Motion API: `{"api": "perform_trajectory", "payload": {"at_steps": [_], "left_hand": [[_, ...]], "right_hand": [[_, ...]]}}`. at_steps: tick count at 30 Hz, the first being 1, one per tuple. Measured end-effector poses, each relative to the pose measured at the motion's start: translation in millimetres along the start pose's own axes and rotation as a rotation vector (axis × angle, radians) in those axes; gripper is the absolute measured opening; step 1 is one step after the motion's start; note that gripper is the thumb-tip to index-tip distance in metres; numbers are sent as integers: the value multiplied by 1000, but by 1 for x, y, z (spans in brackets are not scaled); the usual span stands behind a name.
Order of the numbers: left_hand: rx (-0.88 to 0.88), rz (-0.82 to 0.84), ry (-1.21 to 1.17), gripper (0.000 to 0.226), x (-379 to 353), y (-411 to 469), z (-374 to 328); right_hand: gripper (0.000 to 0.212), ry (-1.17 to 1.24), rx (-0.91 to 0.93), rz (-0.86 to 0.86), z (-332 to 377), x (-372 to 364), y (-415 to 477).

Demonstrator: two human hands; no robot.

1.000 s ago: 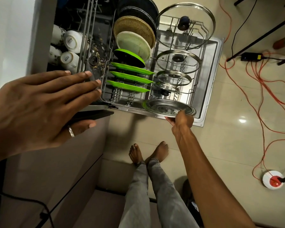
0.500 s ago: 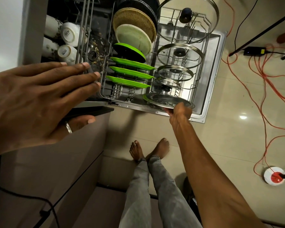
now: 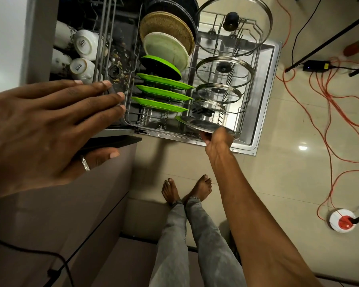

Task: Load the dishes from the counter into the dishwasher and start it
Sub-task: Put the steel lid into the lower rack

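The dishwasher's lower rack [image 3: 255, 83] is pulled out over the open door [image 3: 266, 112]. It holds green plates [image 3: 162, 92], a white plate [image 3: 166, 48], a brown woven plate [image 3: 166, 27] and several glass lids [image 3: 224, 68]. My right hand [image 3: 218, 139] grips the near rim of a steel lid [image 3: 203, 125], which lies tilted at the rack's front right corner. My left hand [image 3: 50, 129] is spread flat, fingers apart, over the counter edge [image 3: 112, 141] and holds nothing. White cups [image 3: 85, 43] sit in the upper rack at the left.
Orange cable [image 3: 330, 104] loops across the tiled floor to the right, ending at a round white and red socket [image 3: 343, 221]. A black power adapter [image 3: 316, 66] lies near table legs. My bare feet [image 3: 187, 189] stand just before the door. A black cord [image 3: 56, 264] runs down the cabinet front.
My right hand has pushed the steel lid a little further in and tilted it more upright at the rack's front corner. My left hand has barely shifted.
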State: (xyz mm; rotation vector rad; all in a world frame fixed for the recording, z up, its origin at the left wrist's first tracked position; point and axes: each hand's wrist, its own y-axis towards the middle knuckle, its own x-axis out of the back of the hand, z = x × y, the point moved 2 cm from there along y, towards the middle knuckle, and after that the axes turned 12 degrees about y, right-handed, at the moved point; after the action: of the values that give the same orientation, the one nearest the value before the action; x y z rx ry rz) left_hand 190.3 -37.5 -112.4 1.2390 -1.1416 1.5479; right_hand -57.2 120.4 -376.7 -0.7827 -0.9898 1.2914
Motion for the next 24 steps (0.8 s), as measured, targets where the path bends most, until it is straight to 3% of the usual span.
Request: {"api": "perform_trajectory", "payload": {"at_steps": [6,11,18,24], "left_hand": [[-1,-4,-3,73,2,0,0],[-1,-4,-5,73,4,1,0],[-10,-2,-14,76,-2,-1,2],[-5,1,-20,76,-4,-1,2]], "right_hand": [[20,20,-78,121,-2,-21,-10],[21,79,-86,122,0,-23,-3],[45,2,-65,89,13,-21,24],[37,74,-119,114,18,-1,-2]]}}
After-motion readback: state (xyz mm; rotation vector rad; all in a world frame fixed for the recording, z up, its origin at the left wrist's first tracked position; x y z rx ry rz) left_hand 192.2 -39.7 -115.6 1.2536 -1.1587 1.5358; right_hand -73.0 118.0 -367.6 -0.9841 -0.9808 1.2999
